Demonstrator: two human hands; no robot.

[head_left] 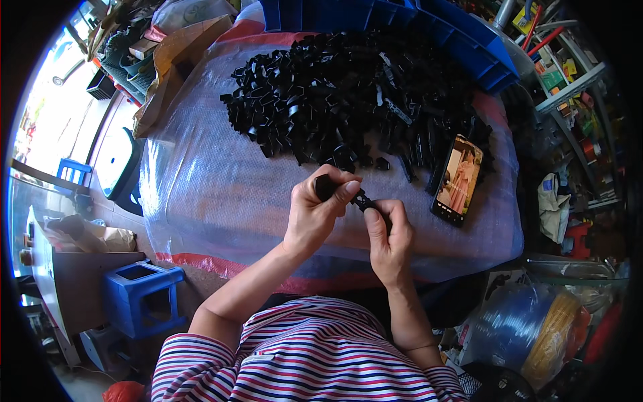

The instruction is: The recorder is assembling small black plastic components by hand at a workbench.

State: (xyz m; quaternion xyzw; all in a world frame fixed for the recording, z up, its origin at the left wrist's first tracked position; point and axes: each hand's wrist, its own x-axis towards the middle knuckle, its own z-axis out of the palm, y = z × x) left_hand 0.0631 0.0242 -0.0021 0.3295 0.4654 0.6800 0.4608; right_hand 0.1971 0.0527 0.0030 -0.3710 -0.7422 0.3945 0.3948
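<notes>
My left hand (318,206) is closed around a small black plastic piece (325,187) with a rounded end that shows above the fingers. Between the two hands runs a narrow black strip (362,201) with small openings in it. My right hand (390,236) pinches the other end of that strip, thumb on top. The fingers hide how the piece and the strip meet. Just beyond my hands spreads a large pile of black plastic parts (301,100), angular pieces on the left and longer strips on the right.
A phone (458,179) with a lit screen lies to the right on the plastic-wrapped surface (214,201). Blue crates (462,47) stand behind the pile. On the left is a blue stool (144,301); shelves (569,87) and a wrapped roll (522,328) are on the right.
</notes>
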